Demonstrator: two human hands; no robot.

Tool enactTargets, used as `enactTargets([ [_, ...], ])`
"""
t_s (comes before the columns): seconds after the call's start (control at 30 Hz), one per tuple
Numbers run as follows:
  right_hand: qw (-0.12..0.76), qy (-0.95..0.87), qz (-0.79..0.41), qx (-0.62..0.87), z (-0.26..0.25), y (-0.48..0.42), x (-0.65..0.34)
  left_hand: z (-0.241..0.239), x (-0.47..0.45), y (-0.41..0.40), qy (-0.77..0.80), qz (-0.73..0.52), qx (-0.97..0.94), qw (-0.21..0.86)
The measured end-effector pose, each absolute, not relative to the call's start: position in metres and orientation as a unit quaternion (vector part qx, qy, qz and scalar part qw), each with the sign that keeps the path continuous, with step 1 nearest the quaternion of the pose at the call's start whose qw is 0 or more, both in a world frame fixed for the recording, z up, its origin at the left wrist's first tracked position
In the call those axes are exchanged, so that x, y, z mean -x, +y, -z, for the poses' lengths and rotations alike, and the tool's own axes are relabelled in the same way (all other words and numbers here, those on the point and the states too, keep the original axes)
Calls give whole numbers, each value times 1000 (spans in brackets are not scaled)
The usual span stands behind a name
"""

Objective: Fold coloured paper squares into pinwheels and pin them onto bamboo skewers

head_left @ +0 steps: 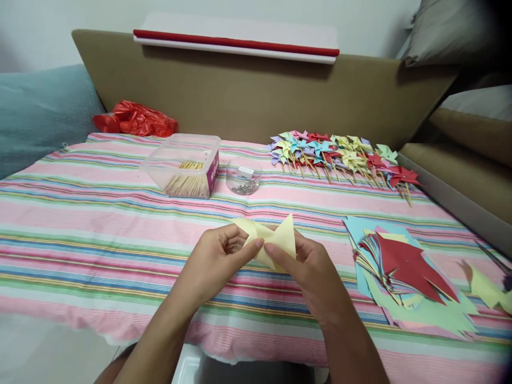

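Between my two hands is a pale yellow paper pinwheel (285, 239), partly folded, with pointed corners standing up and its points drawn toward the middle. My left hand (218, 256) pinches its left side, thumb pressed near the centre. From the right, my right hand (310, 261) grips it, with that thumb also at the centre and the fingers hidden behind the paper. Beyond my hands stand a clear plastic box (188, 186) of wooden sticks and a small round clear container (243, 181) holding small metal pins and a little white box.
Finished pinwheels on sticks (320, 152) lie in a pile at the back right. Cut paper sheets (412, 266) are stacked at the right, beside a loose yellow piece (490, 290) and scissors (496, 258). A red plastic bag (140, 120) sits at the back left on the striped cloth (100, 229).
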State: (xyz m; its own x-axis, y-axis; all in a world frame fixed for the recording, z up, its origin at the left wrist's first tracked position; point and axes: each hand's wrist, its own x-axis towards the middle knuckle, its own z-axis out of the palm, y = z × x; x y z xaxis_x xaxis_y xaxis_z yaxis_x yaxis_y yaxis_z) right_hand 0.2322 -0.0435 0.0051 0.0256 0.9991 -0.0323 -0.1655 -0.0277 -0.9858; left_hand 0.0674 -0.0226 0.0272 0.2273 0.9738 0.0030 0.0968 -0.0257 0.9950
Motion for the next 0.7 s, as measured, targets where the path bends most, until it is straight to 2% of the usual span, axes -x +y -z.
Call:
enactTargets([
  [0.17,517,-448,-544,487,4,-42,-234,-27,-66,-22,456,-389,-583,549],
  [0.4,646,-288,-562,429,3,-36,-219,-25,-73,-20,419,-473,-502,591],
  [0.5,667,-252,-574,403,-1,-36,-209,-18,-88,-25,397,-477,-482,618],
  [0.7,705,-196,-586,348,-4,-38,-193,-4,-117,-35,391,-604,-368,589],
])
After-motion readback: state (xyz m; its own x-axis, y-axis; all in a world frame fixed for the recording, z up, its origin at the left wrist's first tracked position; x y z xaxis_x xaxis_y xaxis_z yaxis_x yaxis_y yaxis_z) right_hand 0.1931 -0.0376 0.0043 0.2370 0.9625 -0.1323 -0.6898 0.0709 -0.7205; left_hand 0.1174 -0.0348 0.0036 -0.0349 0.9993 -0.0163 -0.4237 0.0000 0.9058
